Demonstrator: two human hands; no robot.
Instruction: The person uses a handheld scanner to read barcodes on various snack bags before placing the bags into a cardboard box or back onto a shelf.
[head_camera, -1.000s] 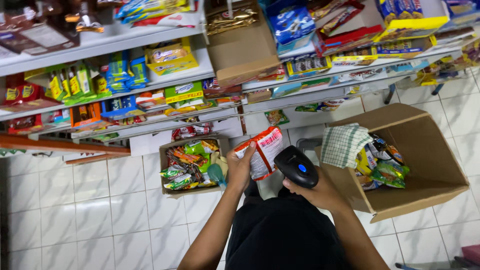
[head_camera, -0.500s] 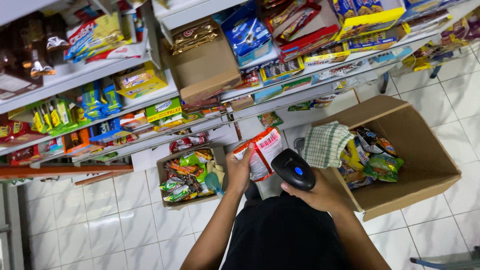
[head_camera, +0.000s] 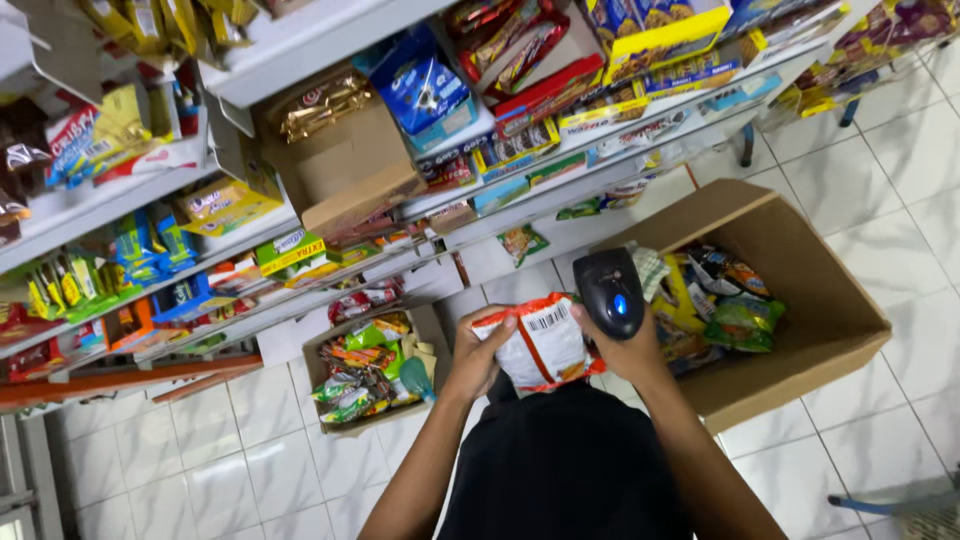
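Left hand (head_camera: 478, 355) is closed on the left edge of a white-and-orange snack packet (head_camera: 541, 345), held up in front of the torso with its barcode panel facing up near the top. Right hand (head_camera: 628, 350) is wrapped around a black handheld scanner (head_camera: 610, 292), blue light lit, head just beside the packet's right edge, touching or nearly so. Large open cardboard box (head_camera: 800, 300) of mixed snack bags sits on the tiled floor (head_camera: 900, 170) to the right; smaller box (head_camera: 372, 368) of packets to the left, under the stocked shelves (head_camera: 300, 40). To do the scan well, judging from this: keep the packet film flat and taut over the barcode, tilt the scanner head square onto it, back off slightly so the whole code is covered, hold both steady.
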